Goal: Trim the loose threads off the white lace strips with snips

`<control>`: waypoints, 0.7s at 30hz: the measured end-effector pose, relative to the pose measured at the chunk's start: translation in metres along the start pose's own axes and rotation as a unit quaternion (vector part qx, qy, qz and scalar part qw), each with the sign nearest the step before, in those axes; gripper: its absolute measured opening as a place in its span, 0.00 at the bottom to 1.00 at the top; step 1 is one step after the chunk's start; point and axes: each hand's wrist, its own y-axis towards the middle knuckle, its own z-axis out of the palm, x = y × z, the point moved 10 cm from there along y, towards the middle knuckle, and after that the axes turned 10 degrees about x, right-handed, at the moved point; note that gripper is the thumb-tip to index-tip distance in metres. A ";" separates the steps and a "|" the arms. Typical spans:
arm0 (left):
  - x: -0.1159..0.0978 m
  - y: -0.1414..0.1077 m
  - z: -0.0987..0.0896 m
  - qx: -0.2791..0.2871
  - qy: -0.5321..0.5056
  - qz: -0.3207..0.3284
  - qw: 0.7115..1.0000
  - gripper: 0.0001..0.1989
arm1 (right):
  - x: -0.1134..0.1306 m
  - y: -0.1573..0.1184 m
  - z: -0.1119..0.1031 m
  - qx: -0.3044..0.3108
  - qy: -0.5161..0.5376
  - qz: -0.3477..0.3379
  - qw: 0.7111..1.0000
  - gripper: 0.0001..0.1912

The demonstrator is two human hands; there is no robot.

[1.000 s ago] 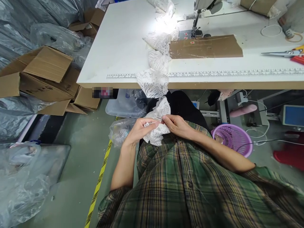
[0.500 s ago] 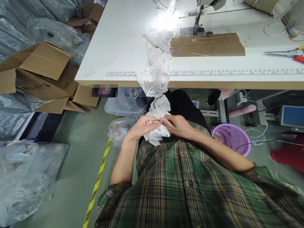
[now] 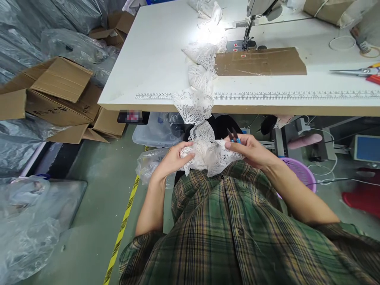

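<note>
White lace (image 3: pixel 204 152) lies bunched over my lap, stretched between both hands. My left hand (image 3: pixel 175 158) pinches its left edge between thumb and fingers. On the other side, my right hand (image 3: pixel 247 149) grips the lace's right edge with the thumb and forefinger. Small thread snips (image 3: pixel 234 136) with dark blades and blue parts stick up from the same hand, points away from me; their handles are hidden by the fingers. From my lap the lace strip runs up over the table edge in a twisted chain of pieces towards the sewing machine (image 3: pixel 251 27).
A ruler strip (image 3: pixel 267 95) runs along the front of the white table (image 3: pixel 142 59). Scissors (image 3: pixel 356 72) lie at its right, and a cardboard piece (image 3: pixel 261 61) is by the needle. Open cartons (image 3: pixel 62 83) stand left; a purple basket (image 3: pixel 299 172) is below right.
My right hand has moved right, away from my left hand, spreading the lace between them. The snips' blades now show above the right hand. The view has shifted slightly.
</note>
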 end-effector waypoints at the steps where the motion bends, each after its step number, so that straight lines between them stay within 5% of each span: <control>1: -0.003 -0.001 -0.001 -0.004 0.002 0.004 1.000 0.18 | 0.004 0.000 -0.007 -0.020 -0.003 -0.013 1.000 0.23; 5: -0.026 -0.008 0.014 0.043 -0.017 0.028 0.999 0.12 | 0.018 0.009 -0.011 -0.068 -0.046 -0.068 0.994 0.22; 8: -0.051 -0.014 0.027 0.071 -0.047 0.074 0.994 0.11 | 0.016 0.020 0.015 -0.025 -0.073 -0.090 0.993 0.23; 13: -0.081 -0.023 0.016 -0.038 0.012 0.193 0.980 0.10 | -0.018 0.021 0.062 0.100 0.030 -0.024 0.994 0.29; 21: -0.013 -0.008 0.047 0.096 -0.176 0.056 0.978 0.27 | -0.023 0.005 0.067 0.129 0.021 -0.006 0.991 0.26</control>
